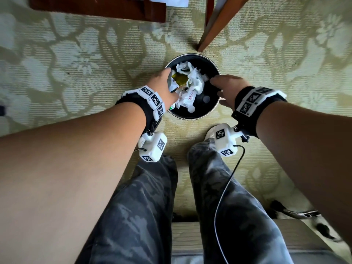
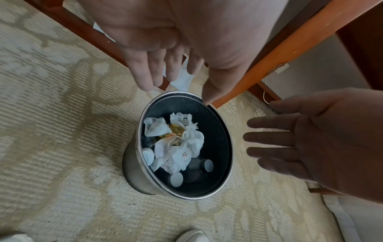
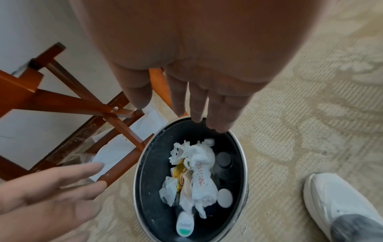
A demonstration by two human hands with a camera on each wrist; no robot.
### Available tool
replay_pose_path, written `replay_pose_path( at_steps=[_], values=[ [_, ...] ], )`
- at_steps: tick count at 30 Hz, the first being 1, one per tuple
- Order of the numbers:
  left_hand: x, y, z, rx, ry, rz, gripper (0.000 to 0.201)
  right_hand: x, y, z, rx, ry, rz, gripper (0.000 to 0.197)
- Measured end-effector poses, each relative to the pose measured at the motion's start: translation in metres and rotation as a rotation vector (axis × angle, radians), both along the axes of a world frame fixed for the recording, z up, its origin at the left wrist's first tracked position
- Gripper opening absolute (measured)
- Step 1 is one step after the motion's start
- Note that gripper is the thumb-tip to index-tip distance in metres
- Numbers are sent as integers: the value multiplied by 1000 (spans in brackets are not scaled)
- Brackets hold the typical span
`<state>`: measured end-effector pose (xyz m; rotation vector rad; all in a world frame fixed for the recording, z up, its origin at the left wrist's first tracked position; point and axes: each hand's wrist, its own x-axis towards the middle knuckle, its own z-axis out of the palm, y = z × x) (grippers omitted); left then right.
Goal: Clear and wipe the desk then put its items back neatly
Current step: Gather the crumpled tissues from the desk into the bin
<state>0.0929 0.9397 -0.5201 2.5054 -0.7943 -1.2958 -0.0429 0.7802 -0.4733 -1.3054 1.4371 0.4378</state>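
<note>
A round metal waste bin (image 1: 215, 109) with a dark inside stands on the carpet in front of my feet. It holds crumpled white paper (image 1: 190, 80), a yellow wrapper (image 1: 181, 79) and small white caps (image 2: 176, 179). My left hand (image 1: 167, 82) hangs over the bin's left side, fingers straight and spread (image 2: 143, 73), holding nothing. My right hand (image 1: 226, 88) hovers over the right rim, fingers straight (image 3: 219, 113), also empty. The trash (image 3: 196, 180) lies loose in the bin below both palms.
Reddish wooden furniture legs (image 1: 215, 25) stand just beyond the bin, with crossed rails (image 3: 93, 104) to its left. White paper (image 3: 116, 152) lies on the floor under them. My white shoe (image 3: 339, 203) is right of the bin. A cable (image 1: 226, 187) trails over my right leg.
</note>
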Motion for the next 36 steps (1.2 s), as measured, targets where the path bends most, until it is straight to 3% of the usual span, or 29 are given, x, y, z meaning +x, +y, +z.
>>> replay_pose_path(
  at_steps=[3, 5, 7, 10, 14, 16, 19, 24, 27, 30, 32, 36],
  values=[
    [-2, -3, 19, -9, -30, -13, 74, -11, -5, 14, -12, -15, -3, 7],
    [1, -8, 47, -13, -55, -46, 74, -15, -9, 30, 11, -12, -3, 28],
    [9, -15, 83, -34, -84, -77, 75, -15, -12, 60, -24, -21, -7, 45],
    [24, -28, 146, -91, -112, -85, 78, -9, -23, 120, -50, -70, -52, 50],
    [46, -54, 242, -164, -176, -114, 76, 10, -49, 222, -155, -133, -67, 55],
    [61, -70, 294, -216, -222, -153, 79, 20, -62, 280, -219, -160, 25, 53],
    [87, -94, 377, -290, -302, -189, 89, 33, -75, 376, -404, -186, 47, 63],
    [109, -135, 521, -416, -512, -335, 91, 38, -93, 518, -803, -36, 426, 64],
    [103, -156, 593, -503, -633, -393, 89, 28, -106, 581, -981, 27, 494, 56],
    [87, -174, 645, -538, -705, -464, 90, 7, -123, 623, -1087, 45, 462, 66],
    [71, -187, 671, -552, -737, -515, 91, -9, -138, 638, -1117, 103, 443, 80],
    [29, -215, 705, -592, -792, -619, 88, -52, -167, 653, -1127, 192, 410, 88]
  ],
)
